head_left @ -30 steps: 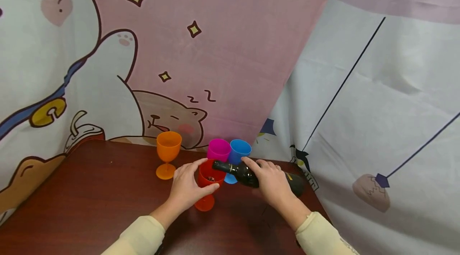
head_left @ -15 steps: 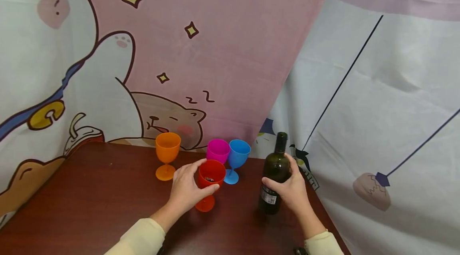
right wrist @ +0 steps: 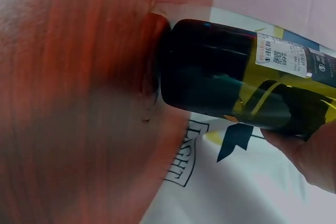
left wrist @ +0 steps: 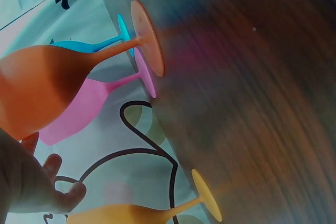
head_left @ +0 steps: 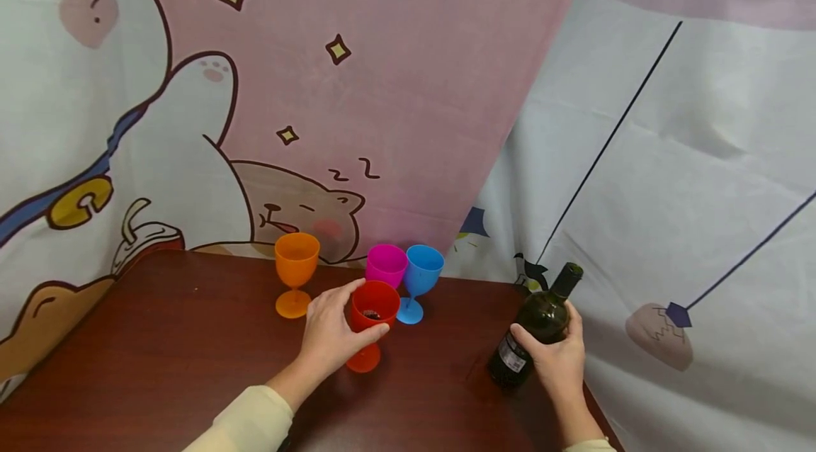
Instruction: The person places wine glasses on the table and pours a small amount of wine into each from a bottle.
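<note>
A red goblet (head_left: 381, 296) stands on the table with dark contents low in its bowl. My left hand (head_left: 328, 328) holds the bowl from the left, thumb in front and fingers behind. In the left wrist view its orange-looking bowl (left wrist: 47, 77) lies just above my fingers (left wrist: 71, 196). My right hand (head_left: 564, 360) grips a dark green wine bottle (head_left: 540, 317) by its body, near the table's right side. The bottle leans with its open neck up and to the right. In the right wrist view, its base (right wrist: 178, 66) is close over the table and a white label shows.
Behind the red goblet stand a pink goblet (head_left: 386, 264) and a blue goblet (head_left: 423, 269), side by side. An orange goblet (head_left: 297, 261) stands farther left. A printed cloth (head_left: 408, 83) hangs behind the brown table (head_left: 159, 367) and along its right edge.
The bottle has gone from lying nearly level over the red goblet's rim to upright, then moved right and tilted rightward in my right hand. My left hand has stayed at the goblet.
</note>
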{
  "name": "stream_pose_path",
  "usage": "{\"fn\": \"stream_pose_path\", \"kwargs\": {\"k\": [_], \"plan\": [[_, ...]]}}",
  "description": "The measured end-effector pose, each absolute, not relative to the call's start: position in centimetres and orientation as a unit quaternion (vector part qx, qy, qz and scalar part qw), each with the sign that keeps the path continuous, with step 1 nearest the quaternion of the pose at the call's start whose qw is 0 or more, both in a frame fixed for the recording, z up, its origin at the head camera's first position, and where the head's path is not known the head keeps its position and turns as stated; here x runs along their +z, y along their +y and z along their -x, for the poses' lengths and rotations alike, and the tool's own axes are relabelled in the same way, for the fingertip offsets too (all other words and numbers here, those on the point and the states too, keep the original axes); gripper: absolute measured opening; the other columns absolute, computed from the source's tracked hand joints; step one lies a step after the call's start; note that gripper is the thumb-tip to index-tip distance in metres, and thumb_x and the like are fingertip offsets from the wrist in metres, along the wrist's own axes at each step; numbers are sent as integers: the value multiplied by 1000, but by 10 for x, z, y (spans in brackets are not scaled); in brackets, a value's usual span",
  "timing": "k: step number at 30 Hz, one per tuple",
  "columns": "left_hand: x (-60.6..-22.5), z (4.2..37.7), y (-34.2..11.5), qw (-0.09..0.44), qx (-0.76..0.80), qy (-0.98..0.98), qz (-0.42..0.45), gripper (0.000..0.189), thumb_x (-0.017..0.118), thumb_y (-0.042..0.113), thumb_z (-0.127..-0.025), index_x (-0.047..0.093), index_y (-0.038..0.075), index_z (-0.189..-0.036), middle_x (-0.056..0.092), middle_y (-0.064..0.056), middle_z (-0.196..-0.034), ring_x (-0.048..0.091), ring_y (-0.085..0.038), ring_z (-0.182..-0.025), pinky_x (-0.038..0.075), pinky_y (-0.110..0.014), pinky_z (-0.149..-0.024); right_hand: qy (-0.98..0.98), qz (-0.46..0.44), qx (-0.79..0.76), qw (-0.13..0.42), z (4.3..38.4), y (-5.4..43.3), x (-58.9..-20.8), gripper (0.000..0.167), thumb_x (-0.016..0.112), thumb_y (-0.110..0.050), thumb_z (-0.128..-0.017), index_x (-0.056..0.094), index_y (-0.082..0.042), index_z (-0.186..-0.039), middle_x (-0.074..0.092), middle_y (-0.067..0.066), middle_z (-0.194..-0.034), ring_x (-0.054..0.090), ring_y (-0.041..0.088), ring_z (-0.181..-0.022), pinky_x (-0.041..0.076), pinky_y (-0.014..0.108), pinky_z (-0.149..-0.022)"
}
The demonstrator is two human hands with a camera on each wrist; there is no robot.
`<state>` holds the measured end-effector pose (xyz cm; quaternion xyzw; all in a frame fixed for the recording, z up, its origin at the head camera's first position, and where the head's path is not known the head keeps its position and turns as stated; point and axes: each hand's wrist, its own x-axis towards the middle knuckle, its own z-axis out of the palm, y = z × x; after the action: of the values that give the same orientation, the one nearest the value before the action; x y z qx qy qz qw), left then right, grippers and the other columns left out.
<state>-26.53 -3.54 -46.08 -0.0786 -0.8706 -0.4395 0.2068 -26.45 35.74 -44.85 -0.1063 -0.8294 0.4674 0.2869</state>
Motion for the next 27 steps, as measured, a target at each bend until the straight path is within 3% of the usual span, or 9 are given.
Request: {"fn": "stream_pose_path", "kwargs": {"k": [9,19,27], "plan": [[-460,265,-35,202,-437,-873,76,89,94,51,-75,58,22,-151,68,-6,-145,53,-33,-138,33,-68,-122,-820,110,476,298,264,364,-457,106,98,-23,-78,36,-33,-164,58,-8,-135,55,-7,-105,43,5,-83],[-460,273,-46,235,-435,-868,39,92,95,44,-76,54,15,-153,66,-12,-145,54,-37,-134,38,-66,-116,-832,115,459,290,264,365,-458,107,97,-27,-80,33,-31,-166,60,-3,-137,53,-8,-105,42,7,-83],[-470,285,-56,206,-462,-862,-36,95,91,46,-83,46,9,-157,63,-20,-146,57,-42,-130,51,-69,-106,-836,111,452,290,264,365,-459,109,97,-28,-80,31,-30,-167,62,6,-138,52,-7,-104,41,8,-83]]}}
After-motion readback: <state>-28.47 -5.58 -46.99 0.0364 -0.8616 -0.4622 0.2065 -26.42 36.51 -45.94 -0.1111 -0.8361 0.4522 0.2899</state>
